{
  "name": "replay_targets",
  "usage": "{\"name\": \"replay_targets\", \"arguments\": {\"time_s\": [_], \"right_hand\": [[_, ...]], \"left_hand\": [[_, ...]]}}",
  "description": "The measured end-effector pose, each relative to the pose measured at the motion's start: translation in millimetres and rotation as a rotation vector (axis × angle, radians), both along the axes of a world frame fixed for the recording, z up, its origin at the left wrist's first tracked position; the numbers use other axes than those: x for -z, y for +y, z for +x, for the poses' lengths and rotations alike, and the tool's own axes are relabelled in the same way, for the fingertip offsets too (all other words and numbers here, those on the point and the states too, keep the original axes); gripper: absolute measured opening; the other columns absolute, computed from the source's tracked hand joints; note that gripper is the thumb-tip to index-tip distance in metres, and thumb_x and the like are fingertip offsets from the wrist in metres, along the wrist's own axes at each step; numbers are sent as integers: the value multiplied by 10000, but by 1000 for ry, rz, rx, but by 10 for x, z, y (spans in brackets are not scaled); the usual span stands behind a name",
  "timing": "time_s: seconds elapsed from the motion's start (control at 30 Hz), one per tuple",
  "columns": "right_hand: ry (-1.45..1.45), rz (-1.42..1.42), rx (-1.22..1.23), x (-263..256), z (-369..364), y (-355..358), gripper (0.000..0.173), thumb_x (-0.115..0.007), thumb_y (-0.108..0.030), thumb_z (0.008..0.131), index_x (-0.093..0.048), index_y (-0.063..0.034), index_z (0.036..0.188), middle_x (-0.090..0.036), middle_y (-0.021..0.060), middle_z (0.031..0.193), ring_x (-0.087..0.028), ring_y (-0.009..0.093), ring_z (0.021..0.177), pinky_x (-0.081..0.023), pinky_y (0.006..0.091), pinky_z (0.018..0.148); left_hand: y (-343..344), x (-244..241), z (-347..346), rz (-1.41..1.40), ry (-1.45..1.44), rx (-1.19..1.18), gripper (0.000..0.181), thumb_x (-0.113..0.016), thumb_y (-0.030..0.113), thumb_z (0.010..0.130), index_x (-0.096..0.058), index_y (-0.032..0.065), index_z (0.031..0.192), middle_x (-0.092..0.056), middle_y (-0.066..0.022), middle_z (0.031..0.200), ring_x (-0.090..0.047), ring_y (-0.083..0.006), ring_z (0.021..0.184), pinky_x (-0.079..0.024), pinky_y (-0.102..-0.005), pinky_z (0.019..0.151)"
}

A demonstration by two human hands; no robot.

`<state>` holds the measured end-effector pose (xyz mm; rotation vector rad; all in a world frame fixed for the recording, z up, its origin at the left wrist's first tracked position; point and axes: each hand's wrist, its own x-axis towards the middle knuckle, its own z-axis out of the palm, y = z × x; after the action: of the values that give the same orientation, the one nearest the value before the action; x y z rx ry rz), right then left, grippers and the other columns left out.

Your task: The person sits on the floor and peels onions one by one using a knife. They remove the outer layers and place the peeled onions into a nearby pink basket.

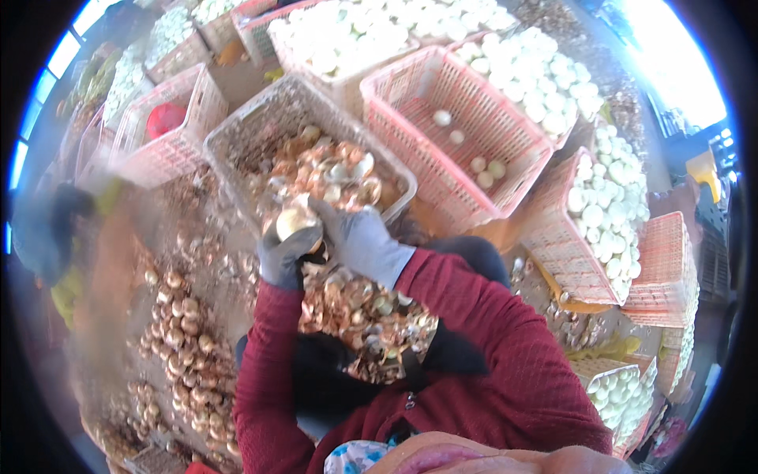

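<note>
My left hand (287,252), in a grey glove, grips a pale, partly peeled onion (294,224) over the near edge of a grey plastic crate (249,112). My right hand (361,237), gloved too, is close beside the onion, its thumb and fingers pointing towards it; whether it holds a small tool cannot be told. Loose onion skins (331,172) and a few onion pieces lie in the grey crate. More skins (373,320) are heaped below my hands, between my legs.
A pink plastic crate (438,136) with several peeled onions stands to the right of the grey one. Crates full of peeled onions (604,207) line the right and far sides. Unpeeled onions (183,332) lie on the floor at left. A pink crate (195,130) holds a red object (166,120).
</note>
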<state>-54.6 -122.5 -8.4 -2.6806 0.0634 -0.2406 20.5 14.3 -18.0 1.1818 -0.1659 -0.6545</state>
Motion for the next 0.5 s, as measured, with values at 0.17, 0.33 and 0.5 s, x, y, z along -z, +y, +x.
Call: {"name": "replay_targets", "arguments": {"time_s": [0.17,0.33,0.5], "right_hand": [[175,133,42,-15,162,34,488,-520,-191,779,-347,-39,1208,-616,125,673,-622,304,636,-464,386,527],[-10,325,41,49,56,30,309,-550,-176,761,-437,-21,1004,-608,191,714,-613,340,674,-468,426,559],[386,802,121,-308,51,-9,287,-571,-155,761,-513,10,989,-614,140,673,-612,234,549,-472,352,482]], "left_hand": [[-15,-132,-24,146,-139,-73,573,-775,55,585,-513,-54,1083,-615,-117,912,-616,-180,785,-519,-277,691],[23,49,22,223,-567,-103,587,-766,91,596,-506,-54,1102,-614,-114,943,-608,-181,826,-509,-285,729],[6,-157,-58,259,-583,-74,650,-751,72,572,-476,-74,1142,-609,-128,957,-612,-204,830,-509,-310,742]]}}
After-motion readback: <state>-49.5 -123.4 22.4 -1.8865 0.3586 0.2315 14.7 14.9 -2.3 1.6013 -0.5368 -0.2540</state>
